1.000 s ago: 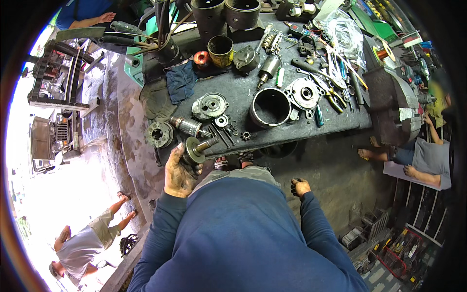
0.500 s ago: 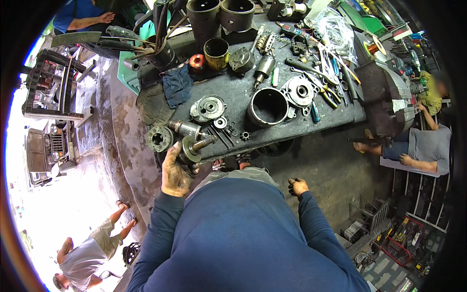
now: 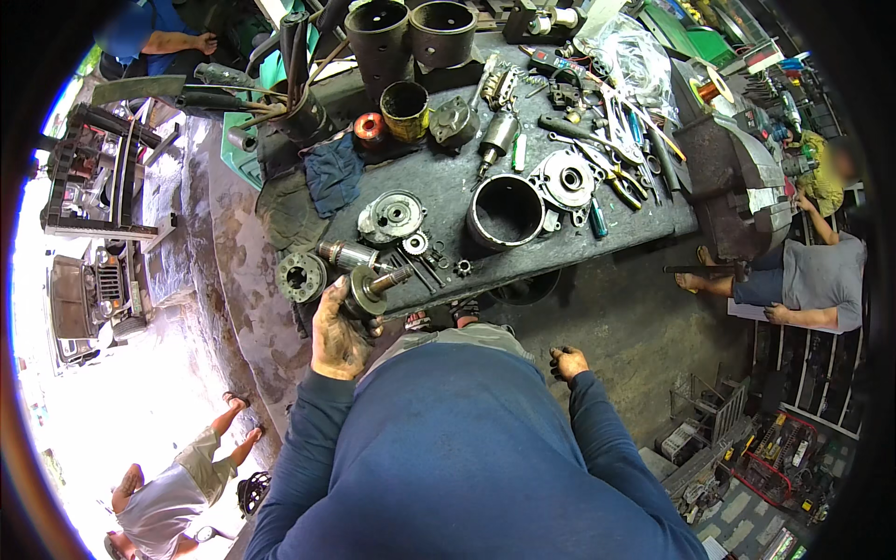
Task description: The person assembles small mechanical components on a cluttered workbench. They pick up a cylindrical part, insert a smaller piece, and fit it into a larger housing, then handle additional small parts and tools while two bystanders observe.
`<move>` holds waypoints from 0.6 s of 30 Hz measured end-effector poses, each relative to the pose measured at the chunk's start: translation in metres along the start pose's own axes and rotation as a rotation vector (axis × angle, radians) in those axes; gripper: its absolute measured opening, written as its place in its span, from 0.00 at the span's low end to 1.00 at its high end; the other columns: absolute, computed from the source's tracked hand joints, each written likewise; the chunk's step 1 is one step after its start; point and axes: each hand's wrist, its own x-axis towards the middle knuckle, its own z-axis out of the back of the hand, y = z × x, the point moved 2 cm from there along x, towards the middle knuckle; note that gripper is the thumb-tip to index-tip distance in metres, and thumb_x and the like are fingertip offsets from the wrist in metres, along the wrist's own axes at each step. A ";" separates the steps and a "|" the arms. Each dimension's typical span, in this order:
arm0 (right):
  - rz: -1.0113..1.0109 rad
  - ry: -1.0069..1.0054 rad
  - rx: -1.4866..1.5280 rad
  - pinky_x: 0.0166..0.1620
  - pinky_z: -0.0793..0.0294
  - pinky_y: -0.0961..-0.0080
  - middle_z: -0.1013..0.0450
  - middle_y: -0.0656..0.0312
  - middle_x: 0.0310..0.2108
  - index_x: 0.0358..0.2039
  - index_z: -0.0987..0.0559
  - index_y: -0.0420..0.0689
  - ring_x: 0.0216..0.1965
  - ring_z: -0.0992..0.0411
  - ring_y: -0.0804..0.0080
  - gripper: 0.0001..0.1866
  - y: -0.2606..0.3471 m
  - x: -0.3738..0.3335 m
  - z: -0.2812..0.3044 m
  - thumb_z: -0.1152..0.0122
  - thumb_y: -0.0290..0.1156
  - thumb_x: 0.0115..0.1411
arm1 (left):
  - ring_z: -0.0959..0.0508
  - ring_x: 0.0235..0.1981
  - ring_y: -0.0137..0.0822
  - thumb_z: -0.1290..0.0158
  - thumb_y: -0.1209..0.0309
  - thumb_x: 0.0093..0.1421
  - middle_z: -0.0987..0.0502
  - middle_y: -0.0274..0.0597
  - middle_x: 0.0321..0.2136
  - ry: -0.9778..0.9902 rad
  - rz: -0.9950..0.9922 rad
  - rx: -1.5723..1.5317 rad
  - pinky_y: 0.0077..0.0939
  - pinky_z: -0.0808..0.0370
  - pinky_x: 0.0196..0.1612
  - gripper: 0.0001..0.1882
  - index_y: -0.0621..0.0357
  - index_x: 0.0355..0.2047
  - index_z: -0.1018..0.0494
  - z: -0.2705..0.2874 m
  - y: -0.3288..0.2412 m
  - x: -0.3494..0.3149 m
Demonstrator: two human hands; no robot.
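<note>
My left hand (image 3: 338,341) is closed round a round metal disc with a stepped shaft (image 3: 367,290), held just off the bench's front edge with the shaft pointing right. Behind it lie a starter armature (image 3: 347,254), a round metal housing part with holes (image 3: 301,277) and a small gear (image 3: 415,243). A light metal end cover (image 3: 393,216) rests farther back, near some bolts (image 3: 425,268) and a star-shaped pinion (image 3: 463,268). My right hand (image 3: 568,363) hangs beside my body, away from the bench, its fingers curled in with nothing visible in them.
An open metal cylinder (image 3: 506,213) stands near the bench's (image 3: 579,245) front edge, beside another end cover (image 3: 567,180). Pliers (image 3: 623,189) and wrenches lie at the right, before a large vise (image 3: 737,187). Other people (image 3: 819,280) are to the right, upper left and lower left.
The view has shifted slightly, so the bench and its parts sit a little farther left. My left hand keeps its hold on the disc with the shaft, which has tilted slightly.
</note>
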 end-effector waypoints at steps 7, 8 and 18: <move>-0.007 0.012 -0.007 0.31 0.25 0.67 0.21 0.56 0.33 0.69 0.34 0.36 0.28 0.25 0.67 0.34 0.001 0.004 0.006 0.35 0.39 0.68 | 0.18 0.25 0.40 0.49 0.54 0.72 0.16 0.48 0.39 0.020 -0.024 -0.002 0.30 0.19 0.25 0.22 0.58 0.55 0.26 -0.005 0.006 0.005; -0.013 -0.009 -0.013 0.31 0.25 0.67 0.21 0.56 0.33 0.70 0.34 0.36 0.28 0.25 0.67 0.35 0.003 0.005 0.007 0.35 0.39 0.68 | 0.19 0.25 0.39 0.49 0.53 0.72 0.16 0.48 0.39 0.018 -0.040 0.019 0.30 0.20 0.25 0.23 0.59 0.55 0.26 -0.007 0.007 0.005; 0.034 0.007 -0.009 0.27 0.26 0.66 0.21 0.56 0.32 0.53 0.25 0.36 0.26 0.24 0.65 0.21 0.012 0.014 0.014 0.36 0.38 0.68 | 0.15 0.43 0.42 0.47 0.65 0.69 0.18 0.49 0.49 0.113 -0.035 0.062 0.41 0.14 0.42 0.23 0.60 0.61 0.29 -0.042 -0.007 0.014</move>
